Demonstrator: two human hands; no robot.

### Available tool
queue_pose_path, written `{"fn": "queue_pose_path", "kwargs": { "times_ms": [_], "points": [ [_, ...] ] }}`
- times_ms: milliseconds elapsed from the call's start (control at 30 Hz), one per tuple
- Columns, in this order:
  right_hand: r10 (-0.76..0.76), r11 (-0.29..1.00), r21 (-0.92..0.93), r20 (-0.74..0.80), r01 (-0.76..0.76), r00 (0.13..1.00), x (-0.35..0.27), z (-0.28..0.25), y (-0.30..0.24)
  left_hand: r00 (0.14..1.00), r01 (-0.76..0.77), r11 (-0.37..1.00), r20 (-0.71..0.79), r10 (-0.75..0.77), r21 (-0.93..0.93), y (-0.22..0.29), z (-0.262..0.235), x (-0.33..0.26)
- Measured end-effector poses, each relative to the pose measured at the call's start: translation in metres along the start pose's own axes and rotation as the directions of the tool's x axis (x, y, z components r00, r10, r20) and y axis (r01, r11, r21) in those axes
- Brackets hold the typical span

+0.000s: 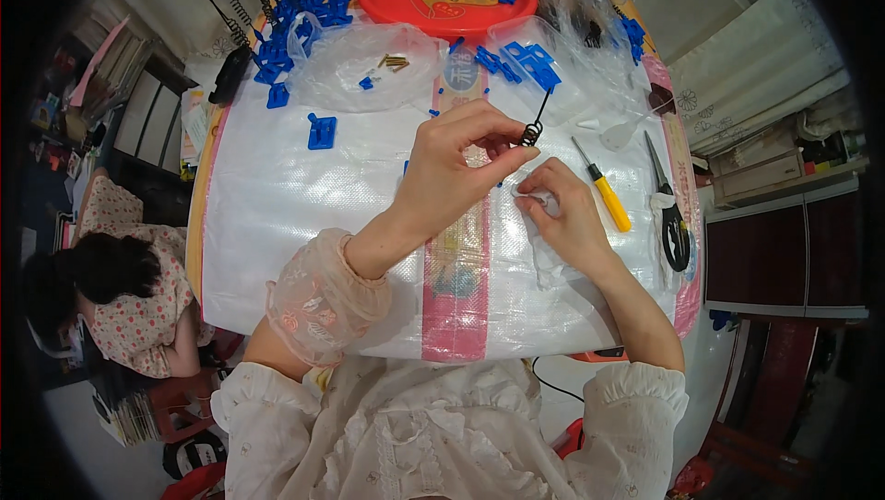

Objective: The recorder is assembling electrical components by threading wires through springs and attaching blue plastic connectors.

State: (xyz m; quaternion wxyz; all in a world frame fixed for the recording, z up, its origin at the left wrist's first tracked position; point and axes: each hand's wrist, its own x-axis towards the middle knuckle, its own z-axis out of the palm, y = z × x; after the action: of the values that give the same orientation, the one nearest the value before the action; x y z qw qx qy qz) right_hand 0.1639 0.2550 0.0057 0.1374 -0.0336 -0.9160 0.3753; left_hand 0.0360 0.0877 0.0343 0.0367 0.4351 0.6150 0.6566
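The left grip [466, 145] pinches a black coiled spring [531, 134] at its tips; the spring's straight rod [545, 107] extends beyond them toward a blue plate [533, 67]. The right grip [572, 219] curls narrowly beside crumpled white material [551, 265]; I cannot tell whether it holds any.

A white woven plastic sheet [277, 205] with pink bands covers the counter [194, 260], bearing a red tray [376, 0], heaped blue plastic parts [309, 0], clear plastic bags [336, 71], a yellow-handled screwdriver [608, 196] and black-handled scissors [672, 216].
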Motion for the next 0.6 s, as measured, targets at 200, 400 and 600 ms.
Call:
{"fn": "queue_pose_path", "kwargs": {
  "times_ms": [200, 400, 600],
  "points": [
    [-0.019, 0.999, -0.036, 0.011, 0.019, 1.0, -0.002, 0.0, 0.004, 1.0, -0.003, 1.0, -0.007, 0.003, -0.01, 0.001, 0.0, 0.001],
    [-0.035, 0.997, -0.072, -0.003, 0.035, 0.999, -0.005, 0.002, -0.003, 1.0, 0.008, 1.0, -0.006, -0.008, -0.011, 0.0, -0.001, 0.0],
    [-0.067, 0.995, -0.066, 0.028, 0.069, 0.997, -0.005, -0.004, -0.007, 1.0, 0.009, 1.0, -0.014, -0.009, -0.012, 0.001, 0.001, 0.001]
  ]
}}
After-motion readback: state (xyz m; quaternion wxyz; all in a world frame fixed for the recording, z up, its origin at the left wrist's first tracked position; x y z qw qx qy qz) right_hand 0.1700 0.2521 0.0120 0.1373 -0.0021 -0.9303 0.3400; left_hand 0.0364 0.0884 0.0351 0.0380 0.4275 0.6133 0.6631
